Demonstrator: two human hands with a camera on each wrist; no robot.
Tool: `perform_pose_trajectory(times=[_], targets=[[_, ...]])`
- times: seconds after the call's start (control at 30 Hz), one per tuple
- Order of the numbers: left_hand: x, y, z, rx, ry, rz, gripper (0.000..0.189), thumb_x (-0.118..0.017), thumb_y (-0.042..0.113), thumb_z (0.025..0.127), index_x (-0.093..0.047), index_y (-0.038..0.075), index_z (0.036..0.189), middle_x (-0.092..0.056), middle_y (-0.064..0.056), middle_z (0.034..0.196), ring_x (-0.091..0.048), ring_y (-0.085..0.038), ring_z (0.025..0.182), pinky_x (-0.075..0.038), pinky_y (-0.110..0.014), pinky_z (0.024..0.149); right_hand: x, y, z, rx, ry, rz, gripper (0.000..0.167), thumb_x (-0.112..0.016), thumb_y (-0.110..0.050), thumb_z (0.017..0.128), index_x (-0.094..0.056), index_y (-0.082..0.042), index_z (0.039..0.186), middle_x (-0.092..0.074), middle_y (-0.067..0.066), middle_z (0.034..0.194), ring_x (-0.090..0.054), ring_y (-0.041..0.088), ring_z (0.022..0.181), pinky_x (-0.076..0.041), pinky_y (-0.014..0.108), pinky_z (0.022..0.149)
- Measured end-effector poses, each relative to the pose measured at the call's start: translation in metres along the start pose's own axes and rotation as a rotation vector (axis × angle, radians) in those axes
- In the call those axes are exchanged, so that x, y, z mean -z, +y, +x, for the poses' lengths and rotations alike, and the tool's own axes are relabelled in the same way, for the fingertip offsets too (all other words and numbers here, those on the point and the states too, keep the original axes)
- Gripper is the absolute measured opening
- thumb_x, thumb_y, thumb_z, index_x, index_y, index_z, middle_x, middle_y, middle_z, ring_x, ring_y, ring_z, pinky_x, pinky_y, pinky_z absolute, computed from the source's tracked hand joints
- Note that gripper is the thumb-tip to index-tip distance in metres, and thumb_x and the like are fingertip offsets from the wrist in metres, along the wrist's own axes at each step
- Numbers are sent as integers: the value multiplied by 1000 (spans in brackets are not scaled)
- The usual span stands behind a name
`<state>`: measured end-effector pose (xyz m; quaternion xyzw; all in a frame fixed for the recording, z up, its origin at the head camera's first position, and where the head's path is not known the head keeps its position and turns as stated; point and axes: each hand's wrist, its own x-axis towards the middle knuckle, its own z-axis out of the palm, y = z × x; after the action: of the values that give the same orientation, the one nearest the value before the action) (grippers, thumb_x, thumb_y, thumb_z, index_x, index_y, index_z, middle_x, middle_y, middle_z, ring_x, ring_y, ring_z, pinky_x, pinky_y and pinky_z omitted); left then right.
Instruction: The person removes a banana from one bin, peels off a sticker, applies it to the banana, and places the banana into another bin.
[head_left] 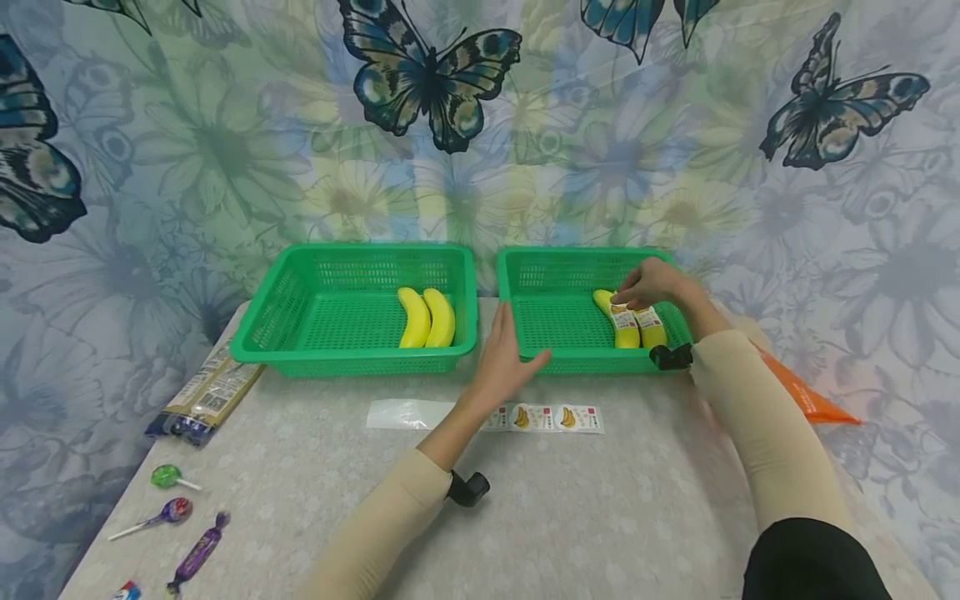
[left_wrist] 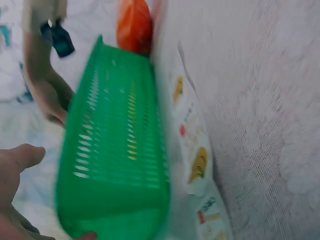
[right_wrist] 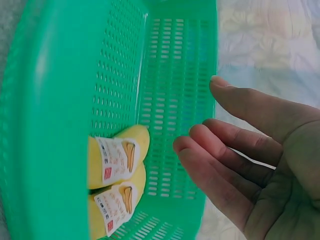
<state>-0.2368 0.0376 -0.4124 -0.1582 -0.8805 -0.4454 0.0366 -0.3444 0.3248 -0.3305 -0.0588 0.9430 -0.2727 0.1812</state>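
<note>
My right hand (head_left: 654, 282) hovers over the right green basket (head_left: 558, 317), fingers relaxed and holding nothing. Below it in that basket lie two bananas (right_wrist: 140, 140), side by side, each with a white label (right_wrist: 118, 159) showing a banana picture. Between the two baskets my left hand (head_left: 497, 367) is raised with its fingers straight and thumb spread, close to the right basket's near left corner. Under the left wrist a strip of banana labels (head_left: 577, 419) lies on the table, its left part bare backing. Two unlabelled bananas (head_left: 440, 317) rest in the left green basket (head_left: 300, 354).
At the table's left side are a gold and dark package (head_left: 217, 387), a green lollipop (head_left: 166, 476), a purple lollipop (head_left: 177, 509) and a purple wrapped candy (head_left: 199, 553). An orange bag (head_left: 806, 393) lies beyond the right forearm. A butterfly-print cloth (head_left: 600, 183) hangs behind the baskets.
</note>
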Motion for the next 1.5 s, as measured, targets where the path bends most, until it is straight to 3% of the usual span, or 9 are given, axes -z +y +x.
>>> perform_pose_trajectory(times=[0.13, 0.27, 0.37, 0.5, 0.83, 1.0, 1.13, 1.3, 1.5], targets=[[18, 13, -20, -37, -20, 55, 102, -68, 43, 90, -3, 4, 157, -6, -15, 165, -13, -35, 151, -21, -55, 121, -7, -6, -3, 23, 20, -8, 42, -70, -23, 91, -65, 8, 118, -70, 25, 110, -68, 8, 70, -60, 30, 73], [45, 18, -35, -88, -34, 85, 98, -67, 46, 89, -7, 11, 158, -8, -6, 166, -16, -37, 150, -23, -59, 118, -13, -11, -8, 41, 51, 1, 40, -71, -22, 90, -65, 7, 118, -69, 25, 111, -71, 14, 76, -60, 31, 73], [68, 6, -40, -153, -9, 103, 94, -67, 44, 89, -11, 15, 158, -10, -1, 166, -20, -37, 149, -28, -60, 115, -18, -13, -12, 54, 68, -1, 40, -71, -23, 90, -66, 5, 118, -69, 25, 114, -72, 23, 85, -60, 32, 74], [105, -25, -48, -195, 22, 136, 93, -69, 41, 89, -13, 16, 158, -14, -2, 165, -20, -37, 148, -28, -63, 114, -23, -16, -16, 58, 71, -4, 41, -71, -26, 90, -67, 3, 119, -66, 25, 119, -72, 27, 91, -60, 34, 76], [219, -114, -61, -4, 97, 362, 93, -61, 51, 91, -9, 14, 158, -9, -10, 165, -12, -48, 146, -13, -74, 110, -30, -23, -21, 78, 84, 6, 42, -71, -26, 90, -66, 3, 119, -67, 24, 116, -71, 23, 90, -60, 35, 78], [263, -154, -64, 148, 66, 413, 95, -53, 60, 92, 0, 15, 158, -2, -13, 165, -6, -53, 145, -7, -79, 106, -35, -25, -23, 70, 78, 10, 41, -71, -26, 90, -66, 0, 121, -67, 23, 119, -70, 24, 94, -60, 36, 81], [283, -176, -68, 254, 24, 371, 98, -48, 64, 92, 8, 17, 156, 6, -15, 165, -2, -56, 144, -7, -81, 104, -37, -30, -27, 74, 73, -13, 41, -71, -27, 90, -66, -1, 122, -68, 22, 118, -70, 25, 95, -59, 37, 81], [294, -192, -72, 333, -49, 262, 97, -44, 67, 92, 16, 23, 153, 18, -14, 163, -1, -57, 143, -14, -80, 103, -38, -37, -31, 80, 75, -22, 41, -71, -26, 90, -66, -1, 122, -68, 22, 118, -70, 24, 95, -59, 38, 80], [294, -197, -75, 351, -39, 227, 101, -49, 65, 91, 14, 17, 155, 19, -14, 162, 2, -54, 145, -14, -79, 105, -41, -48, -32, 131, 77, -25, 42, -73, -24, 89, -66, 1, 122, -70, 20, 111, -71, 22, 88, -59, 38, 78]])
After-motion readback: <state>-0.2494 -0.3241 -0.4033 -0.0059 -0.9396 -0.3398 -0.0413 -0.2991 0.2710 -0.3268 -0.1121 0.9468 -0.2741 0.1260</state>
